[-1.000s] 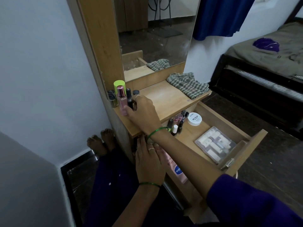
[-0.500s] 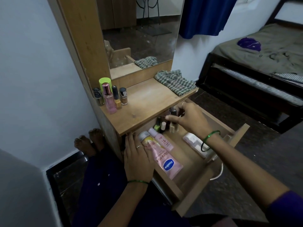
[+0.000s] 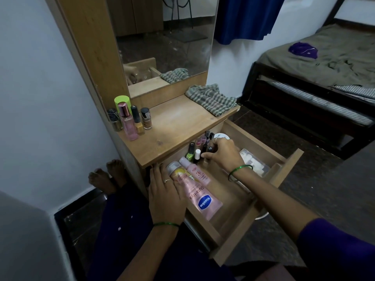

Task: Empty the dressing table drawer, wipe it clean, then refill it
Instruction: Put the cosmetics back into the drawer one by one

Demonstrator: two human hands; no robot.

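The wooden drawer (image 3: 288,165) of the dressing table stands pulled open. Inside lie a pink Vaseline tube (image 3: 200,197), a second pink tube (image 3: 195,171) and a silver-capped tube (image 3: 176,169). Small nail-polish bottles (image 3: 191,152) stand at its back left. My right hand (image 3: 221,154) reaches in and curls its fingers round a small dark bottle (image 3: 210,149) among them. A white jar (image 3: 222,136) and a clear plastic box (image 3: 253,162) lie partly hidden behind that hand. My left hand (image 3: 165,195) rests flat on the drawer's left edge, touching the tubes.
On the tabletop (image 3: 178,126) stand several bottles (image 3: 129,120) at the left, by a green-capped one (image 3: 121,100). A checked cloth (image 3: 211,98) lies at the right under the mirror (image 3: 166,43). A bed (image 3: 324,72) is to the right. My feet (image 3: 107,175) are on the floor by the wall.
My right hand left the bottles on the tabletop, moved down into the drawer and closed on a small dark bottle. My left hand stayed on the drawer's edge.
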